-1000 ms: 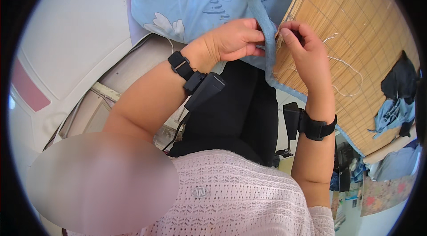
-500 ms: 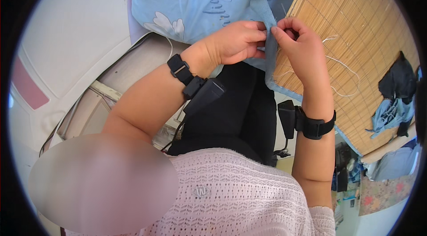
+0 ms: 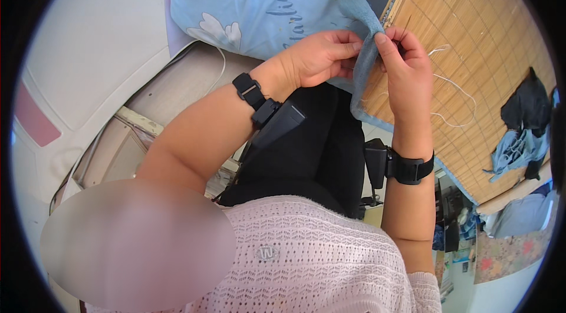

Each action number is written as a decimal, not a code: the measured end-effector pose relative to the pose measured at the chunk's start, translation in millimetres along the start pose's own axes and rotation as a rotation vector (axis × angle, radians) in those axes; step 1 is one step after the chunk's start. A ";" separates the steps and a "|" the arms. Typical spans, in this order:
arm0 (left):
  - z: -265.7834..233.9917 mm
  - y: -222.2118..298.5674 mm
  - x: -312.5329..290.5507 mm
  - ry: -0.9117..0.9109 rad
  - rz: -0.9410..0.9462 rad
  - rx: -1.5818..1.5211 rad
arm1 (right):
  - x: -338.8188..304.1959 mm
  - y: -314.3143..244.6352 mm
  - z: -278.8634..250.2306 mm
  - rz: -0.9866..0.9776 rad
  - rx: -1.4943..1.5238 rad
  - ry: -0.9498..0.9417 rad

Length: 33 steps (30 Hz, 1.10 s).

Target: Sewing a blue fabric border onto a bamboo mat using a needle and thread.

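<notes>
My left hand (image 3: 321, 59) pinches the edge of a grey-blue piece of cloth (image 3: 364, 68) between thumb and fingers. My right hand (image 3: 404, 68) grips the same cloth edge right beside it, fingertips almost touching the left. A thin needle seems to stick up between the right fingers, too small to be sure. White thread (image 3: 457, 86) trails from the right hand in loops over a woven bamboo mat (image 3: 471, 36). Both wrists carry black bands with small black boxes.
A light blue pillow (image 3: 259, 3) with a white flower print lies behind the hands. A pile of dark and blue clothes (image 3: 525, 124) rests on the mat at right. A white surface (image 3: 88, 59) fills the left. My black-clad lap is below the hands.
Both hands have kept hold of the cloth edge and shifted slightly; the right fingers have closed in tighter against the left fingertips.
</notes>
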State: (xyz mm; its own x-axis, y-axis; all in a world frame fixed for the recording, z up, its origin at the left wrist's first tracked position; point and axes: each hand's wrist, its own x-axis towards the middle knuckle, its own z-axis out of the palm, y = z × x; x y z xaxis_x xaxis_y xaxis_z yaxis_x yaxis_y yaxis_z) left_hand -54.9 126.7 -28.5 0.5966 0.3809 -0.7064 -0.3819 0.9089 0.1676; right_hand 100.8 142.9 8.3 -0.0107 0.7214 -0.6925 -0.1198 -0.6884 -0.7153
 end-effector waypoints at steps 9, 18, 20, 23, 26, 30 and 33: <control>17.2 -2.1 -6.7 0.252 0.137 0.126 | -1.1 7.6 -5.9 -0.023 0.098 0.018; 33.3 -4.4 6.0 0.085 0.180 0.233 | -3.2 11.1 -9.0 -0.037 0.189 0.014; 32.5 -7.4 1.2 0.042 0.157 0.070 | -3.9 10.5 -11.5 -0.031 0.217 -0.029; 24.4 -11.9 -11.0 -0.052 0.124 -0.138 | -5.9 9.8 -13.1 -0.031 0.203 -0.003; 20.2 -15.9 -13.5 -0.099 0.105 -0.139 | -5.9 10.9 -15.3 -0.044 0.228 -0.018; 15.5 -19.3 -7.6 -0.104 0.071 -0.230 | -6.0 10.9 -16.7 -0.043 0.222 -0.019; 11.7 -20.7 -1.7 -0.120 0.070 -0.222 | -9.2 9.6 -17.6 -0.049 0.240 -0.012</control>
State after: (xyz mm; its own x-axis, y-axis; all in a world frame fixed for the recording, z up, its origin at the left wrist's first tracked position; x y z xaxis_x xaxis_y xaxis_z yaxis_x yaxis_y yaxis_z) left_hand -39.8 109.3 -22.8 0.6376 0.4705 -0.6099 -0.5626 0.8253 0.0486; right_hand 117.2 128.3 6.1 -0.0107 0.7554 -0.6551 -0.3525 -0.6160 -0.7045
